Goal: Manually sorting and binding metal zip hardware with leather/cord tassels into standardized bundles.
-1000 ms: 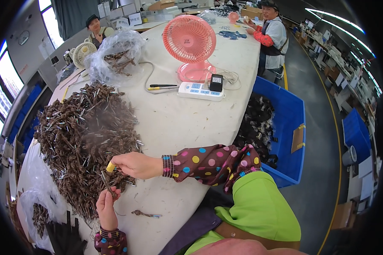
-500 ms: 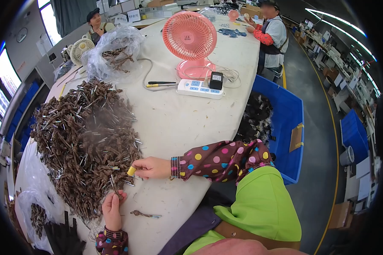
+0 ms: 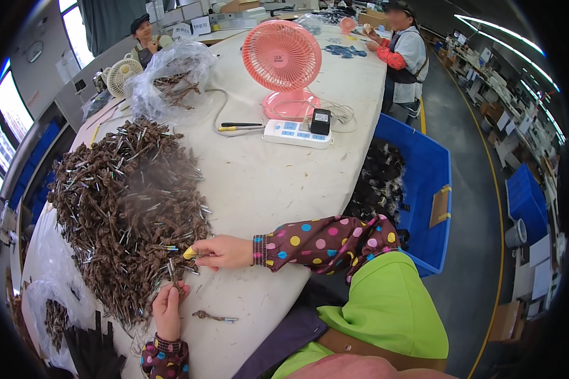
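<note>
A large heap of brown knotted cords [image 3: 126,215] with silvery metal tips covers the left of the table. At its near edge, my left hand [image 3: 167,312] pinches one brown knotted cord [image 3: 173,271], its metal tip pointing up. My right hand [image 3: 224,251] is at the heap's right edge, fingers drawn together, with yellow wrapping [image 3: 189,252] at a fingertip. Whatever it may grip is too small to make out. A single loose cord [image 3: 214,316] lies on the table to the right of my left hand.
A pink fan [image 3: 281,60] and a white power strip [image 3: 297,132] with cables stand beyond the heap. Plastic bags [image 3: 171,72] lie at the far left. A blue bin [image 3: 431,170] holds dark scraps at the table's right edge. Two people [image 3: 406,63] are farther back.
My right hand has shifted slightly left, toward the heap and the cord's tip. My left hand stays nearly in place, still pinching the cord.
</note>
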Motion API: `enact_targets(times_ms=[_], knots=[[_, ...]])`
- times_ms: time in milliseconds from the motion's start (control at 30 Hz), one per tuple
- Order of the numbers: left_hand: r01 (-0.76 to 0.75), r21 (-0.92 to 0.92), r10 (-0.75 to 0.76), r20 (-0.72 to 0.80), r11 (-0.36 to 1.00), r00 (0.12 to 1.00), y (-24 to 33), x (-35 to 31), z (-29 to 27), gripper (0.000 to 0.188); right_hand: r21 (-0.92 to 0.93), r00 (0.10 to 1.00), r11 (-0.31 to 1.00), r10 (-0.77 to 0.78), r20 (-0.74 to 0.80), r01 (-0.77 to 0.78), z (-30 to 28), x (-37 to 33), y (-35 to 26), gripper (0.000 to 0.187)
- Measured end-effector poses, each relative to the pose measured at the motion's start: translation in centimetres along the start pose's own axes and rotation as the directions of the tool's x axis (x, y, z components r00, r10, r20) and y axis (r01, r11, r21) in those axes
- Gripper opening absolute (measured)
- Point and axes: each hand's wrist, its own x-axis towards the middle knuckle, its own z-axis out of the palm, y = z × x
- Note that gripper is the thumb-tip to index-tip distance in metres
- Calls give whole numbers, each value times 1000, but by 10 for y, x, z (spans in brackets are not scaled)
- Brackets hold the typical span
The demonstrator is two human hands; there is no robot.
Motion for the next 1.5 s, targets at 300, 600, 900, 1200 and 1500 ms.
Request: enact_targets(times_ms=[300,600,900,1200,1500], knots=[[-3,-89,7,39,996,999,-2,8,2,25,-304,548,859,-499,-671,411,-74,-31,-76,43],[-4,-39,7,75,999,997,-9,3,-7,25,-576,129,716,-664,-737,395,-105,-69,-91,52],[-23,50,19,77,998,997,-8,-1,-7,25,-667,79,637,-743,-664,386,-93,-88,-93,56],[13,-51,-9,68,999,998,-7,3,-5,25,-640,310,741,-668,-677,201,-101,-102,-71,51],[19,-43,-15,86,999,996,-7,3,-4,24,-628,657,760,-559,-505,164,-77,-64,-78,53]])
